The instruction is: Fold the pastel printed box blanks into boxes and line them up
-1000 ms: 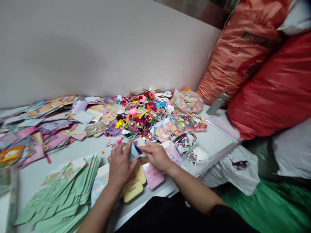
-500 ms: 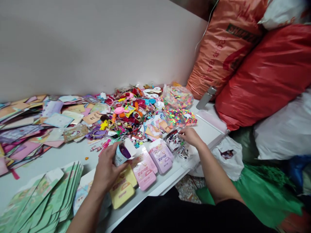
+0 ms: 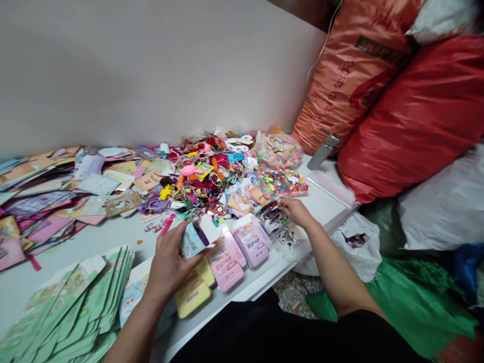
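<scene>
My left hand point(image 3: 170, 264) is wrapped round a small light-blue printed box point(image 3: 193, 239). Its white flap stands up, and something dark purple shows inside. My right hand point(image 3: 297, 212) has its fingers pinched together at a clear bag of dark-and-white cut-outs point(image 3: 273, 217); whatever they hold is too small to make out. Between the hands stand a pink case point(image 3: 227, 269) and a lilac case point(image 3: 252, 242), side by side. A yellow case point(image 3: 193, 298) lies below the left hand, partly covered by it.
Flat green cartons point(image 3: 75, 302) are stacked at the left front. Behind lie a heap of small trinkets point(image 3: 200, 176), many paper packets point(image 3: 98, 184) and a bag of bright bits point(image 3: 280, 151). A metal flask point(image 3: 323, 151) stands near large red sacks point(image 3: 416, 121) on the right.
The view has shifted slightly. My left hand still grips the blue box, which is tipped a little differently. My right hand stays at the bag of cut-outs.
</scene>
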Tool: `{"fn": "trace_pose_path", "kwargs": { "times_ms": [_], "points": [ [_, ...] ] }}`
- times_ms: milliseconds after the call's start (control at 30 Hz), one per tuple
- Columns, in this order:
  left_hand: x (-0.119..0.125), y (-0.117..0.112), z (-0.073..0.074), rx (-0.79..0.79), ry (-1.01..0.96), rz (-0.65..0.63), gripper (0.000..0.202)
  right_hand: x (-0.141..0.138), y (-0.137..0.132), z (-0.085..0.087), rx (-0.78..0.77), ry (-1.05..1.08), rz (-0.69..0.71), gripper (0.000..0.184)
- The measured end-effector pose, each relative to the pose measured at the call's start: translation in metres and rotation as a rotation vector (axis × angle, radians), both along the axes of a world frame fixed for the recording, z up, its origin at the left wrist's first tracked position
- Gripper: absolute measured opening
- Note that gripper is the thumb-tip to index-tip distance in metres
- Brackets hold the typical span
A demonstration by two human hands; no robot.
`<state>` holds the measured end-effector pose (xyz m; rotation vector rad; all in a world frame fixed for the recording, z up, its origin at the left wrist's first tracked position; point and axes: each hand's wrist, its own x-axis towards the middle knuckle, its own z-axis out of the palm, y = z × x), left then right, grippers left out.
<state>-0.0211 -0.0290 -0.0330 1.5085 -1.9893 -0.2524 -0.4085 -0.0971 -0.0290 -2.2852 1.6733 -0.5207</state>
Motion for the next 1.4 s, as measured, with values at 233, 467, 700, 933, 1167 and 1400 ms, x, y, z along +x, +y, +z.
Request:
{"fn": "trace_pose_path", "kwargs": {
  "times_ms": [233, 467, 700, 933, 1167, 1400],
  "points": [
    [-0.003, 0.004, 0.003, 0.021, 0.018, -0.021, 0.078, 0.000, 0.004, -0.006, -0.001, -0.120, -0.265, 0.016],
    [0.003, 0.006, 0.000, 0.017, -0.002, -0.020, 0.077, -0.002, 0.009, 0.005, -0.127, -0.272, -0.483, 0.014],
    [-0.010, 0.009, -0.006, -0.054, -0.043, 0.041, 0.069, 0.093, 0.028, 0.045, 0.047, -0.639, -0.161, 0.016],
    [-0.005, 0.024, -0.003, -0.121, -0.074, 0.197, 0.068, 0.189, 0.041, 0.052, -0.170, -0.343, 0.220, 0.011],
    [0.007, 0.036, -0.004, -0.153, -0.053, 0.169, 0.062, 0.229, 0.065, 0.031, 0.033, -0.435, 0.395, 0.022],
    [0.037, 0.026, 0.017, 0.054, 0.186, 0.407, 0.067, 0.211, -0.011, 0.029, 0.059, -0.445, 0.148, 0.016]
  ]
}}
